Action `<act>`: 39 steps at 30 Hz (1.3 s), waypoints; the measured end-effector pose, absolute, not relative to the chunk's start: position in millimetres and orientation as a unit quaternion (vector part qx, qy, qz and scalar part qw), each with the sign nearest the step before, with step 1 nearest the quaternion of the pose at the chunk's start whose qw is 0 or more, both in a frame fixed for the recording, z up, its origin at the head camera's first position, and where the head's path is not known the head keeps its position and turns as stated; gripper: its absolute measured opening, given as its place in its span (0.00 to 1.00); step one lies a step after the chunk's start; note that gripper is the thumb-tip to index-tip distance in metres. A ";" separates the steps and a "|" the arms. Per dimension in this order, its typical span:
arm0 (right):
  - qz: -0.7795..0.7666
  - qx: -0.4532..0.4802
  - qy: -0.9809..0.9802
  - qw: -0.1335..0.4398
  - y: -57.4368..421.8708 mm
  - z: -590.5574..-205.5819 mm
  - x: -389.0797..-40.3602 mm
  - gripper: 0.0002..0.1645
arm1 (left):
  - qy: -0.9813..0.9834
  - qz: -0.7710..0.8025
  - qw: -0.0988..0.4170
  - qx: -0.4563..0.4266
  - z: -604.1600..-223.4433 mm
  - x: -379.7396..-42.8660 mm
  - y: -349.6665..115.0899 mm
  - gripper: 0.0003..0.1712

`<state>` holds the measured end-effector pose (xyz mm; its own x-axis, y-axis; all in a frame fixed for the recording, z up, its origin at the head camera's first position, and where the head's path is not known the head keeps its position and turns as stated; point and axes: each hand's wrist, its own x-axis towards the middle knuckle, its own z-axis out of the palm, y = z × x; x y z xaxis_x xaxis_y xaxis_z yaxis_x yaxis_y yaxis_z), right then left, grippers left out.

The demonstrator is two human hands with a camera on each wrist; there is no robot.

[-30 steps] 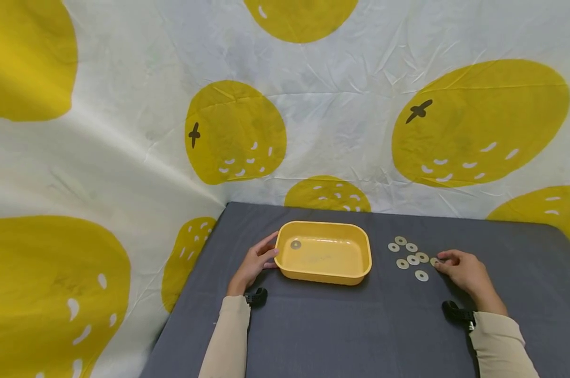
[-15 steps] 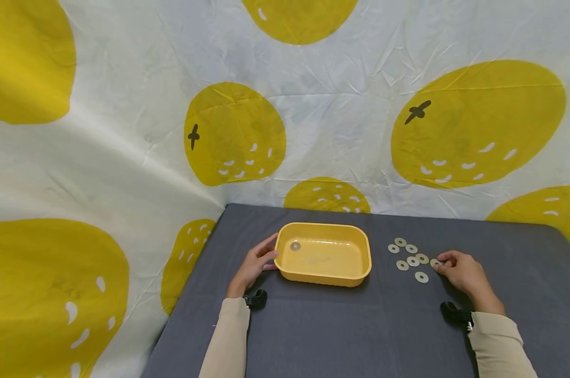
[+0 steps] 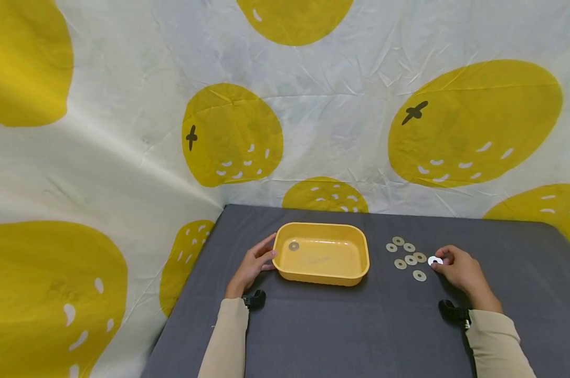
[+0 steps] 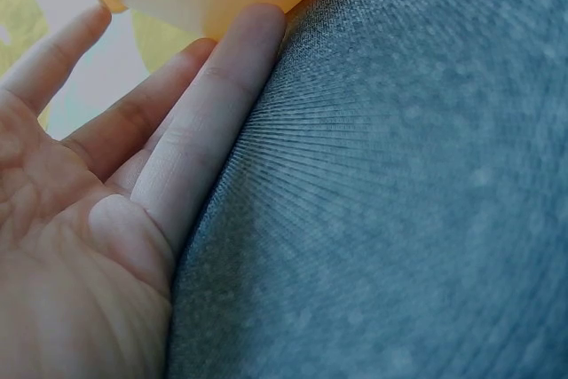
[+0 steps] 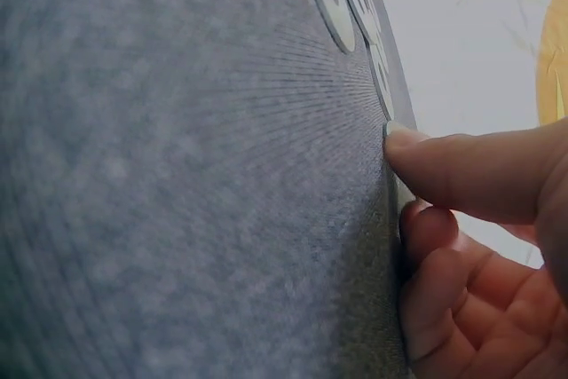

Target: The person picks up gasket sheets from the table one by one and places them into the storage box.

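The right hand (image 3: 463, 270) pinches a flat metal washer (image 3: 431, 259) between thumb and fingertips at the right edge of a loose group; whether that washer is quite off the cloth is hard to tell, since the fingers hide most of it in the right wrist view. Just to its left, seven loose washers (image 3: 408, 260) lie on the grey tablecloth (image 3: 323, 336), some touching.

The left hand (image 3: 253, 266) has its fingers extended and apart, their tips touching the left end of a yellow plastic tray (image 3: 318, 279). The tray sits upright left of the loose washers, with one washer (image 3: 291, 247) on its floor toward the left end.

Beige sleeves (image 3: 225, 336) cover both forearms. Beyond the table's far edge hangs a white curtain (image 3: 337, 142) printed with yellow fruit.
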<state>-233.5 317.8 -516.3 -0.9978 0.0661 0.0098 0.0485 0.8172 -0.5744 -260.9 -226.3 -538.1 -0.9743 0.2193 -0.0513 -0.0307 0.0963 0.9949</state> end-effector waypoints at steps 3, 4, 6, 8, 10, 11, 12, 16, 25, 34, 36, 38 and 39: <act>0.296 -0.028 -0.955 0.016 317.0 -516.4 -233.8 0.19 | 0.734 0.669 0.092 0.066 -539.3 -261.3 -227.3 0.33; 0.296 -0.027 -0.955 0.015 316.9 -516.2 -234.2 0.19 | 0.734 0.669 0.091 0.066 -539.6 -261.4 -227.5 0.33; 0.296 -0.026 -0.955 0.009 316.5 -515.0 -234.8 0.20 | 0.734 0.670 0.091 0.067 -540.2 -261.6 -227.8 0.33; 0.297 -0.022 -0.954 0.007 315.9 -513.8 -235.0 0.20 | 0.734 0.670 0.091 0.069 -540.2 -261.7 -227.7 0.33; 0.298 -0.016 -0.954 0.013 314.9 -512.4 -234.2 0.20 | 0.734 0.669 0.092 0.069 -540.2 -261.7 -227.5 0.34; 0.301 -0.016 -0.953 0.016 314.0 -511.6 -233.6 0.20 | 0.734 0.669 0.092 0.070 -540.3 -261.7 -227.5 0.34; 0.304 -0.016 -0.952 0.022 313.0 -510.7 -233.0 0.19 | 0.735 0.668 0.092 0.071 -540.1 -261.8 -227.4 0.35; 0.321 -0.026 -0.946 0.042 308.6 -506.0 -231.2 0.19 | 0.737 0.666 0.092 0.074 -540.0 -261.9 -227.4 0.35; 0.350 -0.038 -0.934 0.068 301.6 -492.0 -230.0 0.22 | 0.737 0.666 0.094 0.073 -539.4 -262.4 -226.5 0.34; 0.370 -0.026 -0.922 0.109 288.9 -468.4 -224.0 0.22 | 0.734 0.668 0.093 0.073 -539.4 -262.7 -227.2 0.35; 0.368 -0.022 -0.922 0.119 286.4 -462.9 -222.8 0.22 | 0.734 0.668 0.092 0.076 -539.5 -262.7 -227.2 0.34; 0.365 -0.018 -0.922 0.126 282.8 -457.6 -221.6 0.22 | 0.734 0.669 0.093 0.077 -540.0 -262.7 -227.2 0.34; 0.366 -0.015 -0.922 0.128 280.4 -455.3 -221.1 0.22 | 0.733 0.669 0.093 0.079 -540.0 -262.5 -227.2 0.35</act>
<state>-221.1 280.4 -455.3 -0.9666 0.1217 0.2255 -0.0663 0.7313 -0.6788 -262.5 -227.2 -540.0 -0.9703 0.2401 -0.0299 -0.0077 0.0929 0.9956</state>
